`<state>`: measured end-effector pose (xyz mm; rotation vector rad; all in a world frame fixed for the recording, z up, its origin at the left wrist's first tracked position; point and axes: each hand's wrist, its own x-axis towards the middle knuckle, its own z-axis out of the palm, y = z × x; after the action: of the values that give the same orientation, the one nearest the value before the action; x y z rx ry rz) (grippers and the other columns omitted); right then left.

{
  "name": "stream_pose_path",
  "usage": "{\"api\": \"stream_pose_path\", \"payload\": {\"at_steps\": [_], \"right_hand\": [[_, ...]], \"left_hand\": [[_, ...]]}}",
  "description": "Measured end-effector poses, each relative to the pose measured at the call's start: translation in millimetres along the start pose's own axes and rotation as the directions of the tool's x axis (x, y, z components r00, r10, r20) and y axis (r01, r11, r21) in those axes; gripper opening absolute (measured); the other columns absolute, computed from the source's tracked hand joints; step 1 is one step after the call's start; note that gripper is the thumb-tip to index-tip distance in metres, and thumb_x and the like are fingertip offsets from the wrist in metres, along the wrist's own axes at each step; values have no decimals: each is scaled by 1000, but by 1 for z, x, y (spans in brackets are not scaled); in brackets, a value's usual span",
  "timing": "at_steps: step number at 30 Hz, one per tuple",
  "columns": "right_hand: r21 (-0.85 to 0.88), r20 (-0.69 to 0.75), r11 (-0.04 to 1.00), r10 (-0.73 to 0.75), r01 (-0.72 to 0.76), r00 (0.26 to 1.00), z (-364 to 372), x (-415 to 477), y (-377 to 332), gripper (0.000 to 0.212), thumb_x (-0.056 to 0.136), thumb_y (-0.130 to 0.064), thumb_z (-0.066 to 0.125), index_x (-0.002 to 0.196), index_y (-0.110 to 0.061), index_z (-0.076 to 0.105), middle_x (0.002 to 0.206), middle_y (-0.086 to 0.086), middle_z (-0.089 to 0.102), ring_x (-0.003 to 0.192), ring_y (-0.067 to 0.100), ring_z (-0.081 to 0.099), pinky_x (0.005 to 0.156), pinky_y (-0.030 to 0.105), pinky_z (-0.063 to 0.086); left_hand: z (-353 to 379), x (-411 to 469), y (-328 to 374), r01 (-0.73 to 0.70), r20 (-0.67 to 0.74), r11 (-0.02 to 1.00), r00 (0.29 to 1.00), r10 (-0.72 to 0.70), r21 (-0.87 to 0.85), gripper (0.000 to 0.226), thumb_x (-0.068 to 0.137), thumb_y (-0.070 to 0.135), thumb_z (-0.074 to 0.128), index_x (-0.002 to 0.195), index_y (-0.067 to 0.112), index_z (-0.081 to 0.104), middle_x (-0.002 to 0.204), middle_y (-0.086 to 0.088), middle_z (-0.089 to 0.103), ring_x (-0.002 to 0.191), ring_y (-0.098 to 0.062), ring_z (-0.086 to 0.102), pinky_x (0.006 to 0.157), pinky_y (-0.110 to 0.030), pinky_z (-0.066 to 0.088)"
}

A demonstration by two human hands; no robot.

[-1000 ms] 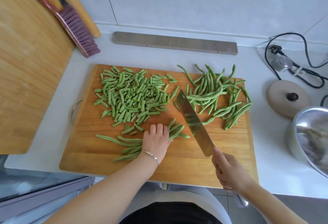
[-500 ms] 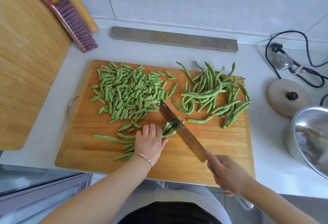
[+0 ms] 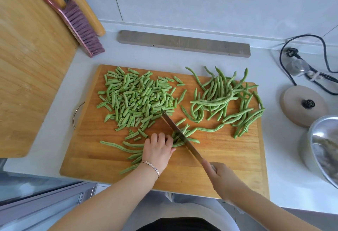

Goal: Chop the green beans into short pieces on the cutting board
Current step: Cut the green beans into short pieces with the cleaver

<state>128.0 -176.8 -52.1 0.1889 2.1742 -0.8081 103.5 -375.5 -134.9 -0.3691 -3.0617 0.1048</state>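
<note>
Head view: the cutting board [image 3: 228, 153] is holding everything. On its back-left the chopped pieces [image 3: 135, 100] are sitting, on its back-right the whole green beans [image 3: 225, 99]. At front centre the knife [image 3: 182, 135] is crossing a bean bundle [image 3: 128, 146]. Your left hand [image 3: 158, 150] is curling over that bundle, your right hand [image 3: 222, 175] is gripping the knife.

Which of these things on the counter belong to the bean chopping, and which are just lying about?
In use: cutting board, knife in the right hand, left hand holding a bean bundle, uncut beans, cut pieces.
Just lying about: brush, wooden strip, power cord, round lid, metal bowl, large wooden board.
</note>
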Motion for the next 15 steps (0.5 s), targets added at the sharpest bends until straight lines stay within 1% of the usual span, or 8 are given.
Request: {"api": "stream_pose_path", "payload": {"at_steps": [2,3,5,7,9,12,14,15], "right_hand": [[7,-12,1000,-14,14,1000,7,2,2,51,90,-60,26,65,-15,30,58,-1,28,53,13,26,55,29,25],[36,-13,999,-18,18,1000,9,1,4,53,86,-64,26,66,-15,31,59,0,29,54,14,27,56,29,25],[156,-14,988,-3,5,1000,7,0,7,56,77,-69,27,68,-14,34,56,-1,30,50,12,28,51,27,26],[290,14,956,36,-38,999,0,-2,10,52,82,-62,31,67,-12,36,48,-5,31,38,8,27,40,21,26],[374,51,925,56,-71,997,-10,-7,13,47,90,-52,33,66,-12,34,42,-7,28,31,6,23,33,16,21],[396,64,914,72,-92,995,-29,-17,15,46,91,-50,33,66,-12,32,41,-6,24,31,8,18,33,14,19],[376,62,921,82,-100,995,-40,-23,14,47,91,-52,34,66,-12,32,40,-6,24,31,9,17,34,14,19],[366,66,925,84,-103,994,-43,-25,12,47,89,-54,34,67,-13,32,41,-6,24,32,10,17,34,15,19]], "left_hand": [[0,0,-1,4,1,1000,1000,-4,-1,46,53,44,83,79,9,70,66,-10,58,54,-26,52,43,-28,40],[-1,0,-2,7,0,1000,1000,-7,-5,45,54,44,83,79,9,70,66,-10,58,54,-26,52,43,-28,40],[-1,0,-3,7,1,1000,1000,-7,-17,44,55,44,83,78,8,69,65,-10,56,53,-25,51,42,-27,39],[-2,2,-2,-2,5,1000,1000,2,-30,45,55,44,83,77,8,68,63,-9,55,52,-25,51,41,-26,38],[-3,10,1,-8,15,999,1000,9,-43,45,55,44,83,77,8,68,63,-9,55,51,-25,50,40,-26,38],[-8,24,12,-11,53,999,999,13,-49,47,56,47,82,78,8,69,62,-9,54,51,-24,51,41,-25,37],[-16,28,15,18,94,999,995,-14,-45,53,57,56,78,78,8,68,63,-7,54,54,-23,51,43,-26,37],[-19,26,15,44,119,998,992,-39,-41,58,59,62,73,81,8,68,65,-7,55,56,-22,51,46,-28,38]]}}
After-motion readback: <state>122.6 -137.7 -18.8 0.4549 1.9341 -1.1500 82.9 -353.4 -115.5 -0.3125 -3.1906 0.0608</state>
